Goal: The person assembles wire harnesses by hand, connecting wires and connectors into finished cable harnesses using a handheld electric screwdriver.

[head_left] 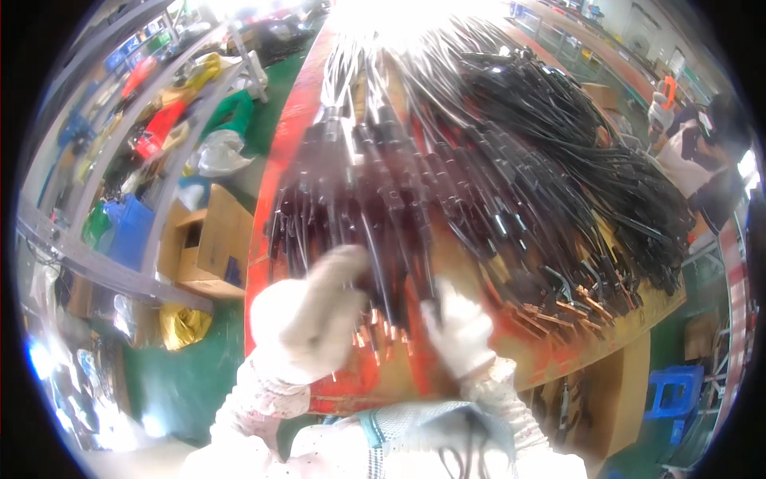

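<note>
Both my hands wear white gloves and are at the near edge of a red table (275,172), over a bundle of black cables (383,199) with bare copper ends (387,334). My left hand (315,311) lies at the left side of the bundle; its fingers are smeared by motion and I cannot make out a grip. My right hand (461,326) is closed around the dark near end of a cable (432,310), right of the copper ends. The upper part of the bundle is washed out by glare.
More black cables (550,120) are heaped on the right, with copper ends (586,307) near the table's edge. A cardboard box (219,243) and metal shelving (104,267) stand left. A blue stool (674,391) sits lower right. Another person (702,160) is at the far right.
</note>
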The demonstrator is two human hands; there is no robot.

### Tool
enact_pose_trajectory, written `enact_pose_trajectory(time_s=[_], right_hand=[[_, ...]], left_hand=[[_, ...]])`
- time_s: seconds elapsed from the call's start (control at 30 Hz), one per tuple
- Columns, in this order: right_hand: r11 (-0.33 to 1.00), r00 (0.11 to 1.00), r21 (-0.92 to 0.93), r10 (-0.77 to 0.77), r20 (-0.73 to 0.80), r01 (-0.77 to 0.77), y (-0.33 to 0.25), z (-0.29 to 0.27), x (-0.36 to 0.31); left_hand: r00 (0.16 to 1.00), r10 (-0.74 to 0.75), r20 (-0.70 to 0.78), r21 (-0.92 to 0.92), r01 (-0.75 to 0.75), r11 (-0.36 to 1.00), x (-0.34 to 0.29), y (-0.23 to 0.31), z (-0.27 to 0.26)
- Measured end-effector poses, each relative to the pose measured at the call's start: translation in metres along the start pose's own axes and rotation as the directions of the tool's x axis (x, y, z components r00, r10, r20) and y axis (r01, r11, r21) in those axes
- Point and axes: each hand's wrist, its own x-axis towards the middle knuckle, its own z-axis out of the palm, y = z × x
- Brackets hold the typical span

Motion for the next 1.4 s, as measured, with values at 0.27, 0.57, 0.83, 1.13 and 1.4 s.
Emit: enact_pose_trajectory(time_s=[0.27,0.57,0.83,1.13,1.4], right_hand=[[0.94,0.991,0.341,-0.054,0.122,0.009,-0.024,-0.036,-0.022],[0.797,0.986,0.6,-0.036,0.163,-0.07,-0.011,-0.039,-0.06],[0.714,0.991,0.691,0.03,0.131,-0.113,-0.007,-0.034,-0.058],[0.853,0.961,0.498,0.247,-0.127,-0.153,0.004,-0.039,-0.04],[0.988,0.986,-0.03,0.155,0.067,-0.153,0.002,-0.042,-0.035]], left_hand=[[0.752,0.362,0.551,0.011,-0.44,0.898,0.034,-0.015,0.111],[0.481,0.25,0.841,0.121,-0.616,0.778,0.016,-0.057,0.112],[-0.06,-0.152,0.987,0.041,-0.81,0.585,-0.015,-0.082,0.128],[0.589,0.283,0.757,-0.108,-0.314,0.943,-0.016,-0.049,0.095],[0.515,0.442,0.734,-0.235,-0.417,0.878,-0.004,-0.041,0.113]])
